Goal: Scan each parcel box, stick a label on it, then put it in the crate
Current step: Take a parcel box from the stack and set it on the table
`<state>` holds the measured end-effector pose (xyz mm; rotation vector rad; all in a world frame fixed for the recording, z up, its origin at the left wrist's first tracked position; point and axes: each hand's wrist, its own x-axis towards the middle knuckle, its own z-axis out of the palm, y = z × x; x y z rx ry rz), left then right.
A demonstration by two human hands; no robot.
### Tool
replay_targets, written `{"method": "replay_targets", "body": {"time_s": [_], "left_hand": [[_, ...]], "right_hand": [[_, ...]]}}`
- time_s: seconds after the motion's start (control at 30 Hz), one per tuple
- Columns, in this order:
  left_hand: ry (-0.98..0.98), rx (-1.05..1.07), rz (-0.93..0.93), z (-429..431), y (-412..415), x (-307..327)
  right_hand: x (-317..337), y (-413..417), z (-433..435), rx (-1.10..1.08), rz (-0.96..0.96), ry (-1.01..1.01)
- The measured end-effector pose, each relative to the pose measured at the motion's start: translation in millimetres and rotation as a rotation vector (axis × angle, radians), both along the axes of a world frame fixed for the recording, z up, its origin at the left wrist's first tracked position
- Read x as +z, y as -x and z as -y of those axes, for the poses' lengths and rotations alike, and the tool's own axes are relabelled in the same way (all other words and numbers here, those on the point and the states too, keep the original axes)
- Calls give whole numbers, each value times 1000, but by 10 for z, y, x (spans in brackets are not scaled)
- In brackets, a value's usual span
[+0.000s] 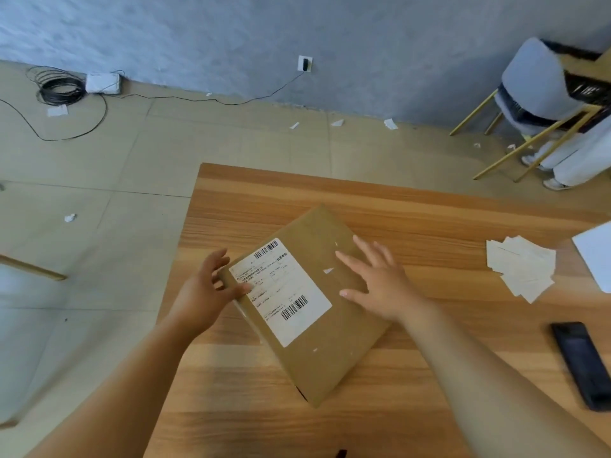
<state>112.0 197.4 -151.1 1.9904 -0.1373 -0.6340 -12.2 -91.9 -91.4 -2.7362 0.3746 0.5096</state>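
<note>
Parcel box lies skewed at frame centre on the table, left hand pinching its labelled edge, right hand spread flat on top; lifted by that one-sided pinch, it could swing and drop.

Parcel box: flat brown cardboard box, closed, broad face up on the wooden table, turned diagonally with one corner pointing toward the viewer.
Box surface: plain brown, with a few tiny white paper scraps stuck to it.
Shipping label: white rectangle with small black print and two barcodes, stuck on the left half of the box top, aligned with the box edges.
Hold on box: left hand grips the left edge, thumb on the label; right hand lies flat on the top, fingers spread.
Paper slips: loose pale pile on the table, well right of the box.
</note>
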Motion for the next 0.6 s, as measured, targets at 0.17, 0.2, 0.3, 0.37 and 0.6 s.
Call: {"method": "replay_targets", "body": {"time_s": [0.17,0.2,0.3,0.37,0.6], "left_hand": [[-37,189,79,305,302,140],[-52,175,74,365,362,172],[-34,3,-12,602,579,264],[8,-124,-41,789,744,306],[-26,-282,-29,1360,1237,377]], "right_hand": [[-110,274,132,-37,-81,25],[-112,338,158,-75,-78,29],[-109,560,249,-216,-57,54],[-102,731,323,-305,-49,82],[-46,1357,749,-440,-58,90]]}}
